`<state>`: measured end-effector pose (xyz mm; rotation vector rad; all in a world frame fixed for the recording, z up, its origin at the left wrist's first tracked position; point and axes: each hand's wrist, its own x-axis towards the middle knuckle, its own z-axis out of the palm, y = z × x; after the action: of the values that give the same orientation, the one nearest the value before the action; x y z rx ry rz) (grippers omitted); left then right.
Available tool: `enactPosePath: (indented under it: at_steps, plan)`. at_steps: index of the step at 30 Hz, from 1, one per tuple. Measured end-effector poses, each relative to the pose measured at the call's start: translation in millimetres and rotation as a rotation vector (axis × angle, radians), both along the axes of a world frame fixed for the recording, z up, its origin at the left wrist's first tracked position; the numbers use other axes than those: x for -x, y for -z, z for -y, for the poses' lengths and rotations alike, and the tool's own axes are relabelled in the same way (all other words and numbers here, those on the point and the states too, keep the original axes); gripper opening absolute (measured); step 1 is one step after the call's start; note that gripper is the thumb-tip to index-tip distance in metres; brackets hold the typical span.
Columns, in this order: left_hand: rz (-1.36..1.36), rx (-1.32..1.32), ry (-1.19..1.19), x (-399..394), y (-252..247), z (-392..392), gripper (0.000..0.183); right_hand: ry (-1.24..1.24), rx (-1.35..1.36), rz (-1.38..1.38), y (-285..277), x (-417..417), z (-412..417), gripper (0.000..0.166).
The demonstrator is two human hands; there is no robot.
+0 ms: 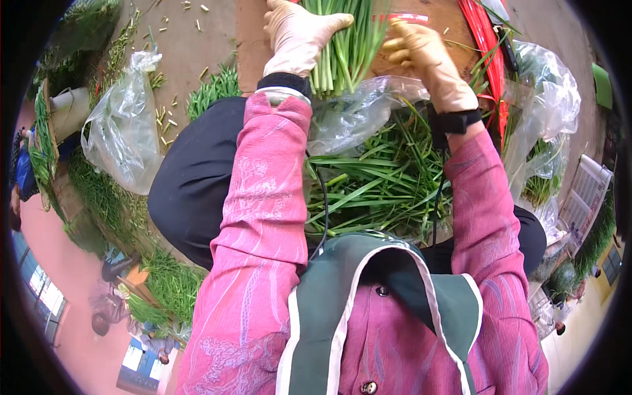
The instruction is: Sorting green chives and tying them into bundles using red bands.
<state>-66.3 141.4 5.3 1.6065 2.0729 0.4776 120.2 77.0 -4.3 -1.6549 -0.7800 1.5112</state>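
Observation:
My left hand (301, 34), in a pale glove, grips a bunch of long green leafy stalks (340, 54), perhaps garlic chives. Its thumb lies across the stalks, and their pale cut ends point towards me. The bunch's far end runs out of the picture. Just right of it is my right hand (419, 52), gloved too and slightly blurred, with fingers loosely bent and nothing visible in them. Beneath both is a brown wooden board (254, 54). A red strip (402, 18) lies on the board beyond my right fingers.
Clear plastic sheeting (345, 123) and loose green leaves (380, 182) lie between my knees. Red ribbons (486, 54) and a black-handled knife (507, 52) are at right. Plastic bags (126, 128) flank me. Cut stalk bits litter the floor; other people are at lower left.

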Motion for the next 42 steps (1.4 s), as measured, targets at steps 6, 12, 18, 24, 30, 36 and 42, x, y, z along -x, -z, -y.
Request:
enactPosePath:
  at_steps: [6,12,18,24,30,36,42]
  plan:
    - [0.107,0.141,0.033,-6,-4,-3,0.120,0.510,-0.005,-0.550,70,3,-23,0.013]
    - [0.079,0.104,-0.001,-3,0,-4,0.124,0.299,-0.100,-0.062,68,2,-11,0.027]
    - [0.106,0.178,-0.014,-3,-4,-6,0.134,0.360,-0.600,0.069,59,42,-17,0.027]
    - [0.229,0.122,-0.030,7,1,-4,0.126,0.577,-0.115,-0.761,35,62,-29,0.045]
    - [0.898,0.263,-0.064,51,25,-24,0.079,0.200,0.030,-0.373,-22,63,-39,0.064]
    - [0.943,0.440,0.049,52,10,-27,0.066,-0.181,-0.013,-0.405,-22,59,-39,0.049]
    - [1.307,0.455,0.233,29,-24,-8,0.062,-0.199,-0.309,-0.380,-14,64,-27,0.046]
